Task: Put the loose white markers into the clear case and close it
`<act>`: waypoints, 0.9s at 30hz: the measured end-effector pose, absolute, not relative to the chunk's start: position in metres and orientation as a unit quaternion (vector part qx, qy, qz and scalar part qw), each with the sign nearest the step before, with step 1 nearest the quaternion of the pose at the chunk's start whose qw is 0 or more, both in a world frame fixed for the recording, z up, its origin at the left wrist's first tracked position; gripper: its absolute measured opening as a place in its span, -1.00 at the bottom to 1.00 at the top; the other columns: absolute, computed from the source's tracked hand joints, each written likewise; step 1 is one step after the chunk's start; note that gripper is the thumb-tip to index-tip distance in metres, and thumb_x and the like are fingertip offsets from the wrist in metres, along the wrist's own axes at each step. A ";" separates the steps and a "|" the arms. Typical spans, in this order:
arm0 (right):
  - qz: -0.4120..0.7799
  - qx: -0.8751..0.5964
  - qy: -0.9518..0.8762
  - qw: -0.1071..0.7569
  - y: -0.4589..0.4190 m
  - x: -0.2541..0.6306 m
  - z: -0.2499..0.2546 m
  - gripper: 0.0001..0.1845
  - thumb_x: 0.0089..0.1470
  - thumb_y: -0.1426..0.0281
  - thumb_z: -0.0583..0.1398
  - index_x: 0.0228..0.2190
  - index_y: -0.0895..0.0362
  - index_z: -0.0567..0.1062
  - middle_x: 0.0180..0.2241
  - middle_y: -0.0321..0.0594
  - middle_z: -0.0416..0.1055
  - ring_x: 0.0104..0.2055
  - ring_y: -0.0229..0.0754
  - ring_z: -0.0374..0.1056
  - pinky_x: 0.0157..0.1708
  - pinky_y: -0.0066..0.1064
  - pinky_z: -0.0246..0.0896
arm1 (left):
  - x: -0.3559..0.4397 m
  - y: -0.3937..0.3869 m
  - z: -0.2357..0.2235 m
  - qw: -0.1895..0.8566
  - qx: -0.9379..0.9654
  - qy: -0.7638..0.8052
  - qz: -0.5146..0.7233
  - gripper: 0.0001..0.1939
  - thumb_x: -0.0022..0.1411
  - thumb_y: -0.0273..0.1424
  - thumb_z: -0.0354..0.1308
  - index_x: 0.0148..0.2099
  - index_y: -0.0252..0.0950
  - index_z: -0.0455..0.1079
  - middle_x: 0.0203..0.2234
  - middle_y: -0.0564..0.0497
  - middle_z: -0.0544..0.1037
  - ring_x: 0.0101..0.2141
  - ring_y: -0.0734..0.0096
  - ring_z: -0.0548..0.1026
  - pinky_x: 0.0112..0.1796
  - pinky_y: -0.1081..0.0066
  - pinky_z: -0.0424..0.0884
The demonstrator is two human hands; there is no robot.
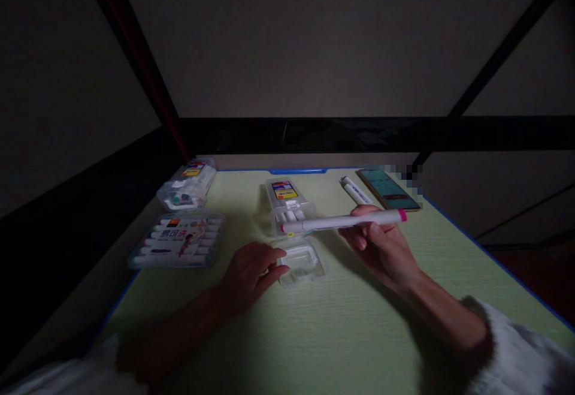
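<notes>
My right hand (381, 242) pinches a white marker (335, 221) with pink ends, held nearly level above the table. Behind its left end lies a clear plastic marker case (284, 194) with white markers inside and its near end open. The clear lid (302, 263) is folded down towards me on the tabletop. My left hand (254, 275) is at the lid's left edge, thumb and index finger curled around it. How firmly they press is hard to tell in the dim light.
To the left are a flat case of markers (177, 242) and another clear marker case (191, 185). White markers (356, 191) lie at the back right beside a phone (389, 190). The pale green table (359, 329) has a blue edge.
</notes>
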State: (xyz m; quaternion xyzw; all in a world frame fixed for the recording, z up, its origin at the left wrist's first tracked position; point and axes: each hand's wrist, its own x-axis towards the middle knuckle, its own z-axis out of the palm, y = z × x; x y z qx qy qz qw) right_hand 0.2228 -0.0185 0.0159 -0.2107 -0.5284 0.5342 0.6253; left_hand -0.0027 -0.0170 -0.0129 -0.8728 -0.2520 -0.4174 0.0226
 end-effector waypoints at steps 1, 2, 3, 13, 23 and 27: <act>0.531 -0.214 -0.533 0.623 -0.018 0.223 0.015 -0.78 -0.06 0.24 0.24 -0.31 0.01 0.49 -0.70 -0.45 0.22 -0.64 -0.43 0.10 -0.57 -0.57 0.09 | -0.003 -0.017 -0.013 0.021 -0.874 -0.250 -0.416 -0.74 0.31 -0.30 -0.10 -0.29 -0.38 0.29 -0.64 0.08 0.40 -0.63 0.58 0.32 -0.53 0.56 0.24; 0.529 -0.217 -0.539 0.618 -0.019 0.223 0.014 -0.78 -0.06 0.25 0.24 -0.30 0.01 0.49 -0.70 -0.44 0.24 -0.63 -0.42 0.13 -0.58 -0.57 0.09 | -0.003 -0.016 -0.014 0.019 -0.875 -0.250 -0.414 -0.74 0.31 -0.31 -0.10 -0.29 -0.37 0.29 -0.64 0.07 0.40 -0.62 0.57 0.32 -0.53 0.56 0.24; 0.529 -0.221 -0.545 0.612 -0.019 0.223 0.013 -0.78 -0.07 0.26 0.24 -0.30 0.01 0.50 -0.69 -0.43 0.27 -0.62 -0.42 0.15 -0.59 -0.57 0.09 | -0.003 -0.016 -0.015 0.017 -0.877 -0.250 -0.411 -0.75 0.32 -0.32 -0.10 -0.29 -0.37 0.29 -0.63 0.07 0.41 -0.61 0.57 0.32 -0.53 0.55 0.23; 0.549 -0.236 -0.592 0.541 -0.017 0.224 0.008 -0.67 -0.05 0.23 0.22 -0.20 0.05 0.47 -0.51 -0.27 0.48 -0.53 -0.37 0.27 -0.56 -0.55 0.15 | -0.003 -0.016 -0.017 0.013 -0.880 -0.249 -0.404 -0.80 0.30 -0.35 -0.08 -0.27 -0.35 0.28 -0.59 0.05 0.41 -0.57 0.52 0.34 -0.49 0.52 0.25; 0.603 -0.198 -0.602 0.486 -0.021 0.223 0.010 -0.47 -0.03 0.03 0.12 -0.09 0.08 0.39 -0.32 -0.16 0.50 -0.48 -0.32 0.30 -0.42 -0.42 0.21 | -0.002 -0.017 -0.015 0.015 -0.884 -0.245 -0.398 -0.78 0.31 -0.37 -0.10 -0.29 -0.36 0.30 -0.58 0.02 0.43 -0.56 0.51 0.37 -0.49 0.52 0.27; 0.607 -0.188 -0.604 0.480 -0.021 0.222 0.012 -0.46 -0.03 0.02 0.12 -0.10 0.09 0.40 -0.32 -0.15 0.51 -0.48 -0.30 0.32 -0.39 -0.38 0.22 | -0.002 -0.017 -0.016 0.013 -0.883 -0.248 -0.397 -0.79 0.31 -0.37 -0.10 -0.28 -0.35 0.30 -0.57 0.03 0.44 -0.56 0.51 0.37 -0.49 0.51 0.29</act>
